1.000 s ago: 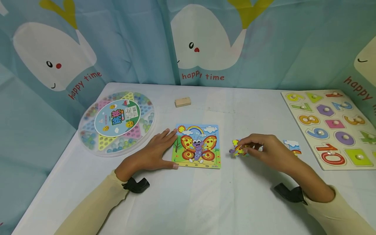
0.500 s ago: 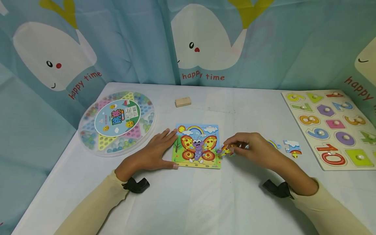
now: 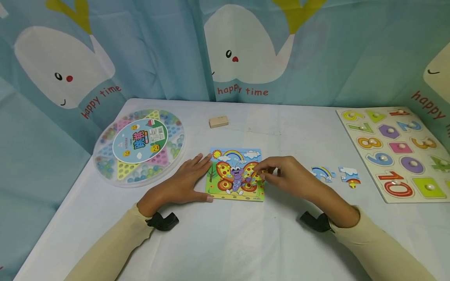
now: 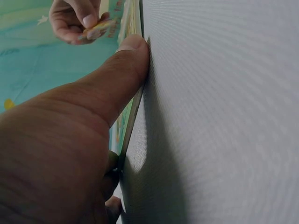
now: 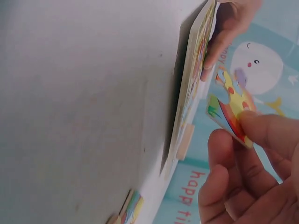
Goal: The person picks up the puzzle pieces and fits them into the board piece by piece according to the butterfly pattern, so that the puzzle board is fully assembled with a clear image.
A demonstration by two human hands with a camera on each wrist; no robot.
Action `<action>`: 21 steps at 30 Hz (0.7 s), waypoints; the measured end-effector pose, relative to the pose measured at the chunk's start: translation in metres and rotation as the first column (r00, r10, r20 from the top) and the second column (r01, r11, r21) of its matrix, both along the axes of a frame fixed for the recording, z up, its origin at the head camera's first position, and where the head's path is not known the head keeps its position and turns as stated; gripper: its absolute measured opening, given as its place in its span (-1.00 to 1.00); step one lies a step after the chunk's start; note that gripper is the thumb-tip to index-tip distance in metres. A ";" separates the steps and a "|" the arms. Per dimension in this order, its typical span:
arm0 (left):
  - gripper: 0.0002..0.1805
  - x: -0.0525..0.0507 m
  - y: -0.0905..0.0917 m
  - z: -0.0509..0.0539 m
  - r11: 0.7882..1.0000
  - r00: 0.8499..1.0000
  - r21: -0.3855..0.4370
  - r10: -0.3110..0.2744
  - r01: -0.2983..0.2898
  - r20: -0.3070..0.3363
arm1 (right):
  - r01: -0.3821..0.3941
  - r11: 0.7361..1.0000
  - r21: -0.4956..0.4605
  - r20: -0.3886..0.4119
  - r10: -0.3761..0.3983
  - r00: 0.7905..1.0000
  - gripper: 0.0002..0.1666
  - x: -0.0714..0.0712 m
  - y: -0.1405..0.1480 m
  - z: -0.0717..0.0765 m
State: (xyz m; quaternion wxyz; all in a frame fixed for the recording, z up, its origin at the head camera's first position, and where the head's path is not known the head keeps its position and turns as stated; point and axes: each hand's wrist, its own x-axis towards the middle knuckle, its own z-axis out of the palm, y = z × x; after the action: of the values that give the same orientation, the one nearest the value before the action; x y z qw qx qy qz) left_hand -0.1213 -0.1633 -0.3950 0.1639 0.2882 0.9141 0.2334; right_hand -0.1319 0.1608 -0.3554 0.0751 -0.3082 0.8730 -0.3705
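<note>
A square butterfly puzzle board lies on the white table, printed with a rainbow and sun. My left hand rests against its left side, thumb and fingers spread straight along the edge. In the left wrist view the thumb touches the board's edge. My right hand pinches a puzzle piece between thumb and fingers, above the board's right part. The piece shows a yellow wing with red dots and some green. In the right wrist view it is tilted and apart from the board.
Two loose puzzle pieces lie to the right, one with a rainbow and one with clouds. Beyond the board is a wooden block. A round marble game lies left, a number peg board right. A whale-print curtain hangs behind.
My right hand has carried the puzzle piece leftward from beside the board to above its right side, uncovering the rainbow piece on the table. The left hand has stayed in place.
</note>
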 end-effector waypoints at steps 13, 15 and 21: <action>0.18 0.000 0.001 0.000 1.000 1.000 0.001 0.006 -0.006 0.009 | 0.020 1.000 0.002 -0.002 -0.020 1.000 -0.63 -0.007 -0.012 -0.005; 0.18 0.000 0.001 -0.001 1.000 1.000 -0.002 0.004 -0.004 0.007 | 0.025 1.000 0.005 0.001 -0.025 1.000 -0.62 -0.008 -0.013 -0.006; 0.18 0.000 0.001 0.001 1.000 1.000 -0.006 0.008 -0.008 0.006 | 0.019 0.999 0.028 0.020 -0.019 1.000 -0.59 -0.008 -0.015 -0.006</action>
State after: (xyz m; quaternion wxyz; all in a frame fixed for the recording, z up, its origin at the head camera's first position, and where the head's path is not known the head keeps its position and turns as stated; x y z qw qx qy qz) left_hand -0.1214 -0.1620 -0.3944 0.1665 0.2835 0.9154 0.2322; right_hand -0.1404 0.1460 -0.3612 0.0846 -0.2950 0.8802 -0.3621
